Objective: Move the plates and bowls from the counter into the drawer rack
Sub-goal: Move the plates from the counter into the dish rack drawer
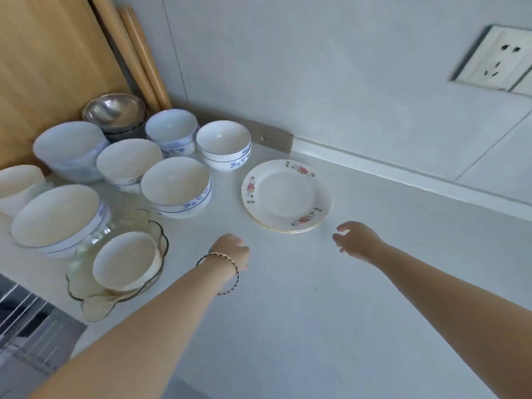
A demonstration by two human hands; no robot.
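The drawer rack (26,326) showed at lower left, with bowls (175,182) clustered on the counter (288,312) above it. The left hand (233,251) was loose and empty. The stacked floral plates (286,194) lay just beyond, between both hands. The right hand (355,240), fingers spread, held nothing.

Pretty clearly a home kitchen: a white counter (316,283) runs along a pale panelled wall with a power socket (501,59). It's crowded with everyday crockery, like blue-patterned china bowls (175,182), a small stack of floral plates (288,194), a stainless steel bowl (113,110) and a scalloped glass dish (95,306). A wooden cutting board (49,67) leans in the corner next to what look like wooden rolling pins (138,53), and a wire drawer rack (26,335) peeks out below the counter edge at lower left.
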